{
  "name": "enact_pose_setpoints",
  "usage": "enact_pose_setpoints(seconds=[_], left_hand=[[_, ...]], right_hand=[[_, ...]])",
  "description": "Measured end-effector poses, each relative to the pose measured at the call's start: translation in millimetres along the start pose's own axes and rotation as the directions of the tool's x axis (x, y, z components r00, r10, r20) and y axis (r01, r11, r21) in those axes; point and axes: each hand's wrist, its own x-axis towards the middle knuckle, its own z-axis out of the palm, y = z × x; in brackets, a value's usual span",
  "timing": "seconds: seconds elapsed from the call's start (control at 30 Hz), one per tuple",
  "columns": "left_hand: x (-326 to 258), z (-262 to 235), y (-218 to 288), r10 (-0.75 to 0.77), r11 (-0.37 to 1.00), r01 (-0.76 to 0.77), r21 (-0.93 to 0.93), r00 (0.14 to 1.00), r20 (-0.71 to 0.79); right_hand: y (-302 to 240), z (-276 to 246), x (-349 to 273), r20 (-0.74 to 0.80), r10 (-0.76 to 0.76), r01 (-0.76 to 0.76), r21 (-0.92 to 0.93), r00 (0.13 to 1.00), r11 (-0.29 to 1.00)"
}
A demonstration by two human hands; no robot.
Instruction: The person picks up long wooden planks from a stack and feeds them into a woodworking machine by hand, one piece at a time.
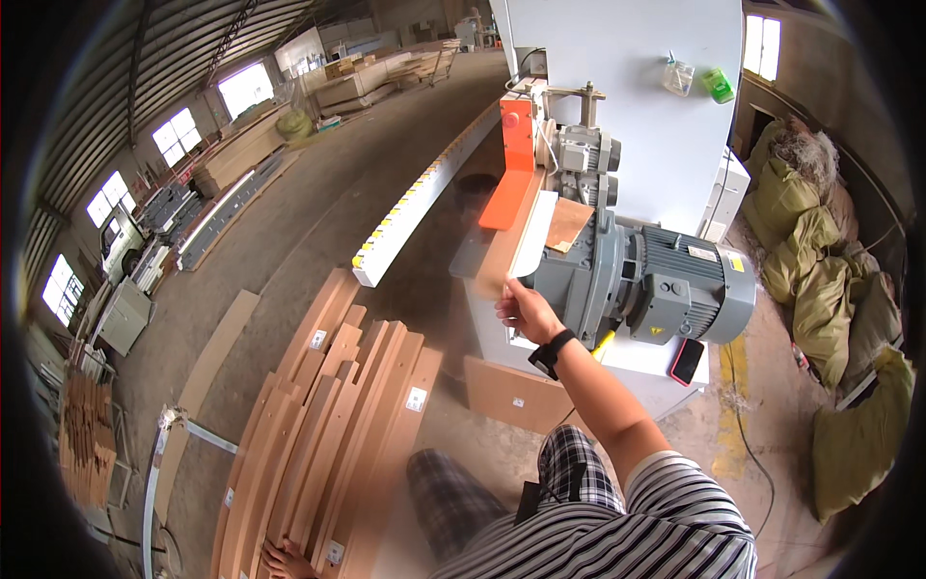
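- Far left, there's a pile of brown offcuts (pixel 87 439); nothing readable on it from here.
- Next over, a stack of long brown boards (pixel 313 434) sits right beside the person's legs. White stickers (pixel 416 399) are dotted on it, with dark print too small to make out.
- The left hand (pixel 286 560) rests on the stack's near end, partly cut off by the picture edge. Can't tell if those fingers grip a board or just lie there.
- Past that, a white rail (pixel 424 203) carries a row of yellow bits, then comes an orange guard (pixel 509 198).
- The brown board (pixel 499 265) being worked lies along the guard, on the machine. The right hand (pixel 529 314) has its fingers closed on the near end, though it's a bit blurry there.
- My read: this is the guiding-through step, and the next move calls for keeping the board straight and fingers well away from the guard.
- Right of that, a big grey motor (pixel 680 285) wears a pale plate, a yellow sticker and a yellow warning triangle. No legible brand. A phone (pixel 686 362) lies just below it.
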Motion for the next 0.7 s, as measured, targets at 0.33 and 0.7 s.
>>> enact_pose_setpoints(seconds=[0.33, 0.7], left_hand=[[19.0, 51.3, -10.9, 0.018, 0.997, -0.007, 0.081, 0.989, -0.146], [-161.0, -60.0, 169.8, 0.608, 0.150, -0.016, -0.988, 0.790, 0.080]], right_hand=[[24.3, 44.4, -51.5, 0.060, 0.019, -0.004, -0.245, 0.998, 0.970], [36.7, 48.7, -75.7, 0.187, 0.223, -0.195, -0.157, 0.957, 0.968]])
